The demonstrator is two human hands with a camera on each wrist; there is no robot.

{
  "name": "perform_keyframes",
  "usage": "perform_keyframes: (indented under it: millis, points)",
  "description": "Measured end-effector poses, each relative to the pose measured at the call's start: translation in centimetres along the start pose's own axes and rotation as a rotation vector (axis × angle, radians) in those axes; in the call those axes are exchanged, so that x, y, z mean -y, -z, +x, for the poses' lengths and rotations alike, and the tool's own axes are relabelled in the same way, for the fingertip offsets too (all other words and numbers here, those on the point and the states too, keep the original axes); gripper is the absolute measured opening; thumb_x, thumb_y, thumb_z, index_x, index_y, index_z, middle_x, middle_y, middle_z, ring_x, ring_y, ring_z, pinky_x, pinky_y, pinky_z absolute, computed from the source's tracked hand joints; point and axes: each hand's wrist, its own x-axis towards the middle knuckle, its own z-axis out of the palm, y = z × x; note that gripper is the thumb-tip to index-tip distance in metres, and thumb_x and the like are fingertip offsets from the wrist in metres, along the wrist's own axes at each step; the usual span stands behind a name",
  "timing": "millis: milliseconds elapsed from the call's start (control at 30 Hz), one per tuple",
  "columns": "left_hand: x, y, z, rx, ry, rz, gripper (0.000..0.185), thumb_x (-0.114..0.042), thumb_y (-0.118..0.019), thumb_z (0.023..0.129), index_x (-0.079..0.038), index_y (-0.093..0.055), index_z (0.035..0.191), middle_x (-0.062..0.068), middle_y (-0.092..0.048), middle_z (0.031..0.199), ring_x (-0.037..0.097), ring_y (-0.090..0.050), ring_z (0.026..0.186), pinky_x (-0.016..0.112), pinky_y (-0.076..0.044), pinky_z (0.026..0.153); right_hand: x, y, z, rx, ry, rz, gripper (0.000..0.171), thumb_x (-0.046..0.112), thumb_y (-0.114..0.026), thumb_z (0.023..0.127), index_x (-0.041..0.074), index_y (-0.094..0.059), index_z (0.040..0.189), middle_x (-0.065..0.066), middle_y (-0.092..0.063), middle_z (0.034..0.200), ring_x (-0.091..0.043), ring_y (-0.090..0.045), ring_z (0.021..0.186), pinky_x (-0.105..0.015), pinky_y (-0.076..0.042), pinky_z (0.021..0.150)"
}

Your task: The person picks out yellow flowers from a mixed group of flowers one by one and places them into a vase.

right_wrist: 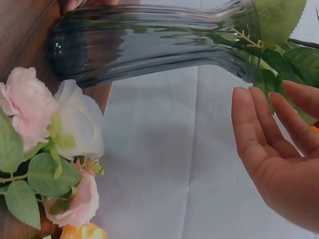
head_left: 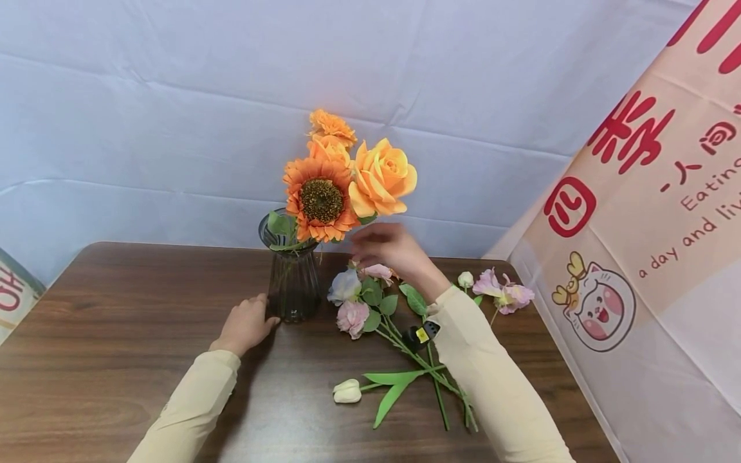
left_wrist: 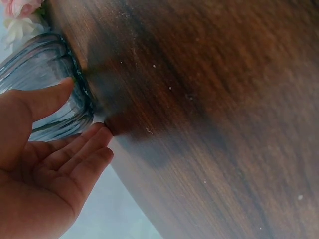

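A ribbed dark glass vase (head_left: 294, 286) stands upright near the table's back edge. In it are an orange sunflower (head_left: 321, 199), a large yellow-orange rose (head_left: 383, 177) and more orange blooms (head_left: 332, 128). My left hand (head_left: 246, 325) holds the vase low at its base, with the thumb (left_wrist: 52, 99) on one side and the fingers on the other. Beside the vase's mouth, below the large rose, is my right hand (head_left: 393, 247). Its fingers are extended near the green leaves (right_wrist: 289, 64), and nothing shows in its grasp.
Right of the vase lie pink (head_left: 353, 318) and pale blue flowers (head_left: 344, 286) with crossing stems. A white tulip (head_left: 347, 391) lies in front. Purple-pink blooms (head_left: 503, 292) lie at the table's right end. A white cloth (head_left: 173, 128) hangs behind; a printed banner (head_left: 654, 193) hangs at right.
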Motion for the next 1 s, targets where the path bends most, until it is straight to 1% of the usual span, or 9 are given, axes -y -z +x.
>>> perform_keyframes:
  millis: [133, 267, 333, 367, 533, 567, 700, 867, 1000]
  points:
    - [0.0, 0.0, 0.0, 0.000, 0.004, -0.003, 0.051, -0.020, -0.066, 0.084, 0.017, -0.048, 0.115, 0.033, -0.057, 0.103, 0.046, -0.056, 0.091, 0.054, -0.047, 0.076, -0.2, 0.6, -0.4, -0.009, -0.018, -0.002, 0.024, 0.000, -0.056, 0.088, -0.012, -0.058, 0.108, -0.022, -0.063, 0.089, -0.024, -0.065, 0.073, -0.046, -0.052, 0.076]
    - [-0.1, 0.1, 0.0, -0.004, 0.001, -0.004, 0.050, -0.019, -0.066, 0.084, 0.016, -0.049, 0.114, 0.032, -0.057, 0.101, 0.046, -0.057, 0.090, 0.053, -0.047, 0.075, -0.3, 1.2, -0.7, -0.018, -0.039, 0.000, 0.026, -0.001, -0.056, 0.087, -0.014, -0.057, 0.109, -0.025, -0.062, 0.094, -0.036, -0.063, 0.082, -0.042, -0.053, 0.075]
    - [-0.1, 0.1, 0.0, -0.004, 0.000, -0.004, 0.049, -0.019, -0.066, 0.084, 0.017, -0.049, 0.113, 0.032, -0.057, 0.101, 0.046, -0.057, 0.089, 0.053, -0.048, 0.075, -0.3, 1.5, -0.9, -0.025, -0.050, -0.004, 0.026, 0.000, -0.056, 0.087, -0.014, -0.057, 0.109, -0.025, -0.062, 0.096, -0.040, -0.061, 0.086, -0.040, -0.054, 0.074]
    - [-0.1, 0.1, 0.0, -0.005, 0.000, -0.004, 0.050, -0.019, -0.066, 0.084, 0.017, -0.049, 0.114, 0.032, -0.057, 0.101, 0.046, -0.057, 0.089, 0.053, -0.048, 0.075, -0.3, 1.7, -1.0, -0.029, -0.055, -0.002, 0.025, 0.000, -0.056, 0.087, -0.013, -0.057, 0.109, -0.025, -0.063, 0.096, -0.040, -0.061, 0.087, -0.041, -0.053, 0.075]
    - [-0.2, 0.1, -0.1, -0.007, 0.000, 0.000, 0.048, -0.019, -0.066, 0.084, 0.016, -0.050, 0.112, 0.030, -0.059, 0.099, 0.045, -0.057, 0.088, 0.053, -0.048, 0.075, -0.4, 2.5, -1.7, -0.061, -0.081, 0.003, 0.026, 0.000, -0.057, 0.086, -0.012, -0.057, 0.108, -0.020, -0.064, 0.094, -0.027, -0.064, 0.081, -0.044, -0.052, 0.076]
    - [-0.2, 0.1, -0.1, -0.009, 0.000, 0.002, 0.048, -0.019, -0.066, 0.084, 0.016, -0.050, 0.112, 0.030, -0.059, 0.098, 0.044, -0.058, 0.088, 0.052, -0.048, 0.074, -0.5, 2.7, -1.9, -0.068, -0.086, 0.005, 0.025, 0.000, -0.057, 0.086, -0.012, -0.057, 0.108, -0.019, -0.064, 0.093, -0.026, -0.064, 0.081, -0.044, -0.053, 0.076]
    - [-0.2, 0.0, -0.2, -0.012, -0.001, 0.009, 0.046, -0.019, -0.067, 0.083, 0.015, -0.051, 0.109, 0.028, -0.060, 0.094, 0.043, -0.058, 0.085, 0.052, -0.048, 0.073, -1.0, 3.4, -2.5, -0.084, -0.105, 0.011, 0.025, -0.001, -0.056, 0.087, -0.014, -0.057, 0.108, -0.020, -0.064, 0.092, -0.029, -0.063, 0.083, -0.043, -0.053, 0.076]
    - [-0.2, 0.0, -0.2, -0.006, 0.003, 0.003, 0.047, -0.019, -0.067, 0.084, 0.015, -0.050, 0.111, 0.029, -0.060, 0.096, 0.043, -0.058, 0.086, 0.052, -0.048, 0.073, -1.8, 4.4, -3.2, -0.104, -0.143, -0.004, 0.023, 0.000, -0.057, 0.087, -0.013, -0.057, 0.106, -0.021, -0.061, 0.099, -0.036, -0.061, 0.088, -0.044, -0.052, 0.076]
    - [-0.2, 0.0, -0.1, -0.004, 0.005, 0.001, 0.048, -0.020, -0.067, 0.084, 0.015, -0.050, 0.112, 0.029, -0.059, 0.097, 0.043, -0.058, 0.087, 0.052, -0.048, 0.074, -2.5, 5.2, -3.7, -0.132, -0.200, -0.033, 0.022, 0.001, -0.057, 0.087, -0.012, -0.057, 0.106, -0.020, -0.059, 0.100, -0.034, -0.061, 0.087, -0.043, -0.053, 0.075]
